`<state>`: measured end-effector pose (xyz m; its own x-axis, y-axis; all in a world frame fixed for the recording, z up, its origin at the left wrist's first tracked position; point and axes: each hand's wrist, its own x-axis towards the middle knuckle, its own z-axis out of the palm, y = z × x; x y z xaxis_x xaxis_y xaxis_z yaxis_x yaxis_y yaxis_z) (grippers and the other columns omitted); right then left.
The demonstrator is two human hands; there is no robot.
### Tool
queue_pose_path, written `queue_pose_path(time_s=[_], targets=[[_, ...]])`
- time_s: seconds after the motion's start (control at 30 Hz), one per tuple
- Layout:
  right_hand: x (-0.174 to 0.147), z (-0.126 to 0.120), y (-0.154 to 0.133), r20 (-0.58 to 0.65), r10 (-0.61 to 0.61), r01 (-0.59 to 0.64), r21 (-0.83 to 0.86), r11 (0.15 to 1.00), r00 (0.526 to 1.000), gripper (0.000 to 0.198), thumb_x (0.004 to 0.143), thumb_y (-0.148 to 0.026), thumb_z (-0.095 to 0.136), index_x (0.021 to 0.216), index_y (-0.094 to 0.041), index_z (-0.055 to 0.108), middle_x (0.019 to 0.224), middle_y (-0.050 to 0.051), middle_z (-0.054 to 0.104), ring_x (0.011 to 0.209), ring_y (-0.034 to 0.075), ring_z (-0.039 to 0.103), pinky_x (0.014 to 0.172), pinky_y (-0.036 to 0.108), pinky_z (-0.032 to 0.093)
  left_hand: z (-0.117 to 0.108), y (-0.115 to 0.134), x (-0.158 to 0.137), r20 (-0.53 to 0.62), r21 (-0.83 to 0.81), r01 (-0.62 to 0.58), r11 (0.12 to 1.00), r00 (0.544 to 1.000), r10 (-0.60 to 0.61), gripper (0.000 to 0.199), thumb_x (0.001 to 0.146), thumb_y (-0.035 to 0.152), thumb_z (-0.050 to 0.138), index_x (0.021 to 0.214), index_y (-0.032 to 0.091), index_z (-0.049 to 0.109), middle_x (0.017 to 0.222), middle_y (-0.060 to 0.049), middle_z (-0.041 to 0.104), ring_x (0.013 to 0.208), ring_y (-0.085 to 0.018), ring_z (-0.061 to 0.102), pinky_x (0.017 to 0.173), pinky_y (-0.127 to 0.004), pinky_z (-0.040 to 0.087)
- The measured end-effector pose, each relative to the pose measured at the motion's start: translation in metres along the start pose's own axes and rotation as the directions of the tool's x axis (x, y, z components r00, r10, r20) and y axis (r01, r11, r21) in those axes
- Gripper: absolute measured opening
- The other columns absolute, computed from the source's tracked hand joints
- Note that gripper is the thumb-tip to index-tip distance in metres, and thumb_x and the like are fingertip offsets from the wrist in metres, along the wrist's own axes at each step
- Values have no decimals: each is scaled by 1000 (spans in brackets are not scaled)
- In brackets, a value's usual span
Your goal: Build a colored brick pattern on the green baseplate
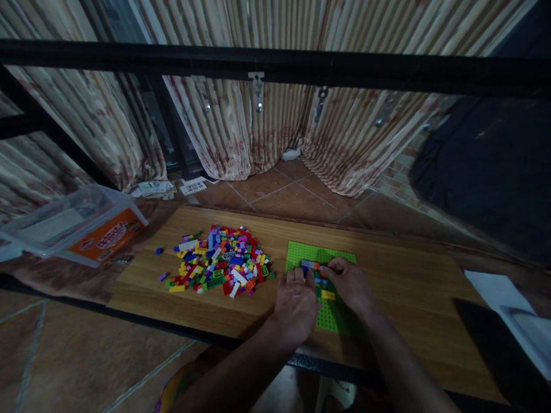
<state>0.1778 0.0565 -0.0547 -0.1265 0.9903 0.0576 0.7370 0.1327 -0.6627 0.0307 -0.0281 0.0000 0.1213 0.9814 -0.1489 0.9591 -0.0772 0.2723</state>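
**Left hand (297, 301) and right hand (349, 282) work over a green plate (330, 321)**

The right fingertips bend close together at bricks (322, 281) on the plate; whether they grip one, I cannot tell. The left fingers curl at the bricks' left side, hold also unclear. Left of the plate, on the same table (400, 281), lies a loose pile (224, 261); farther left stands a clear tub (112, 235).
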Motion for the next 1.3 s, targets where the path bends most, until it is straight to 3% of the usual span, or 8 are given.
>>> queue_pose_path(time_s=[0.23,0.37,0.43,0.53,0.67,0.93,1.13,1.3], targets=[[4,6,-12,-10,-46,45,-34,998,999,32,78,-52,54,67,-22,59,61,2,65,55,17,58,54,29,39,-12,-23,-3,-74,-81,-12,997,997,6,41,87,36,52,122,16,56,114,-13,64,105,-27,60,90,-38,49],[-1,7,-30,-78,-124,121,-39,992,989,26,84,-43,51,78,-21,64,75,5,68,68,20,61,64,31,44,-31,-48,1,-159,-208,56,976,983,-90,38,89,37,50,121,21,58,109,-8,68,97,-22,65,85,-32,51],[-7,12,-43,-101,-247,245,-33,969,964,24,86,-39,50,88,-21,66,86,7,67,81,22,62,75,34,47,-44,-65,4,-249,-287,95,953,953,-170,34,90,36,48,118,22,60,105,-7,70,94,-20,66,81,-29,50],[-19,25,-64,-30,-420,420,-6,908,907,24,88,-32,49,102,-23,66,101,8,65,97,24,59,87,37,46,-58,-90,6,-372,-420,158,894,869,-328,33,90,33,49,115,17,63,103,-8,71,91,-18,66,82,-27,49],[-29,49,-82,61,-523,525,-21,851,850,29,88,-24,47,112,-24,65,113,8,61,107,25,54,94,41,44,-69,-111,4,-417,-531,144,835,813,-406,30,89,27,48,110,15,66,105,-7,72,95,-17,65,86,-25,48],[-22,73,-91,42,-502,503,-143,853,864,25,88,-19,49,102,-22,69,111,8,61,101,26,53,92,42,44,-76,-119,-9,-383,-539,156,828,830,-406,24,88,25,49,96,16,70,94,-5,72,86,-17,65,80,-26,47],[-24,73,-91,25,-489,489,-94,867,872,15,87,-21,54,89,-20,68,100,8,64,97,24,54,87,40,44,-76,-121,-12,-392,-514,161,843,829,-398,21,87,24,51,93,17,70,91,-6,72,82,-18,65,75,-26,47],[-25,63,-91,-28,-451,451,-1,893,892,14,87,-28,55,88,-21,67,99,7,64,95,23,56,86,39,44,-72,-119,-10,-357,-486,165,858,859,-367,25,88,26,50,101,17,69,94,-7,73,83,-18,66,74,-27,47]])
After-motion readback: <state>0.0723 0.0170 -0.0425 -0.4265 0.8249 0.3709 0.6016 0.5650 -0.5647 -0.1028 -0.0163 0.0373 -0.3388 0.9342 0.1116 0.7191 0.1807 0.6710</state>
